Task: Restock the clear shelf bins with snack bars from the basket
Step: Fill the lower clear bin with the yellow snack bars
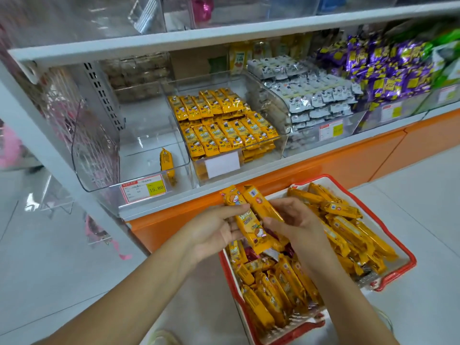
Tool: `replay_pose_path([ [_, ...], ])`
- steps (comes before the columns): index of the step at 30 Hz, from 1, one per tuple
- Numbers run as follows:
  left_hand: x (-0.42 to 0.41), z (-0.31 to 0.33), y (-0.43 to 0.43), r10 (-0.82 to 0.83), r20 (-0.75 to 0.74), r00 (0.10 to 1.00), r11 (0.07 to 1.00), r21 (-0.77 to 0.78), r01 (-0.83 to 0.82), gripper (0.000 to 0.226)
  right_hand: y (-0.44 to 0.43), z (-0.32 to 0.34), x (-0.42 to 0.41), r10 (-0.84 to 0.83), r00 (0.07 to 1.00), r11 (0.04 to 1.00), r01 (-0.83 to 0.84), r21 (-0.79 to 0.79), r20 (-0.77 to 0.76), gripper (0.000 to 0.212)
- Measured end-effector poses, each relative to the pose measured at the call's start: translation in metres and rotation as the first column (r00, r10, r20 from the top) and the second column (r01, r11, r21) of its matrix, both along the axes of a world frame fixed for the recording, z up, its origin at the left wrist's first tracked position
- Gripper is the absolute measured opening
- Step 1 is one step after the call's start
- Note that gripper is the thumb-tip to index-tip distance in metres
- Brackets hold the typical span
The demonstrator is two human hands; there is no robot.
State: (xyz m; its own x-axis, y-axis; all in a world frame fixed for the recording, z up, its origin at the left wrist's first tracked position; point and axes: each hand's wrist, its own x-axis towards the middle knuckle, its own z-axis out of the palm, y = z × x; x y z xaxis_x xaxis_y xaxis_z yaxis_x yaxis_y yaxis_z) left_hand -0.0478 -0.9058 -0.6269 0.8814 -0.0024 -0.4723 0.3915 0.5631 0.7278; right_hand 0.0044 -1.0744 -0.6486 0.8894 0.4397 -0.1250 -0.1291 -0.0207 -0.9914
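Head view: your left fingers (232, 211) and right fingers (288, 206) both grip two bars (249, 225) between them, over the basket (408, 260). Slick wrappers could slide apart and drop before reaching the near-empty bin (139, 158) beyond your fingers.

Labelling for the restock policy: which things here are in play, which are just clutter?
In play: left hand, right hand, held snack bars, basket, near-empty bin, full yellow bin.
Not involved: grey packets, purple packets, price tag.
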Motion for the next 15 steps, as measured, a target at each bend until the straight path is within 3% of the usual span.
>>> replay_pose_path([
  [7,0.002,0.019,-0.001,0.024,0.111,0.994,0.999,-0.052,-0.018,0.050,0.010,0.015,-0.016,-0.147,0.924,0.988,0.154,0.007,0.353,0.024],
  [9,0.006,0.025,0.001,0.006,0.130,0.992,1.000,0.025,-0.009,0.046,0.010,0.020,-0.014,-0.165,0.944,0.986,0.149,0.076,0.285,0.019],
  [13,0.010,0.032,0.003,-0.036,0.125,0.991,0.978,0.208,0.010,0.043,0.006,0.032,-0.009,-0.094,0.996,0.982,0.092,0.163,0.003,0.018],
  [15,0.011,0.033,0.004,-0.021,0.125,0.992,0.971,0.240,-0.009,0.036,0.005,0.033,-0.010,-0.018,1.000,0.993,0.018,0.114,-0.001,0.019],
])
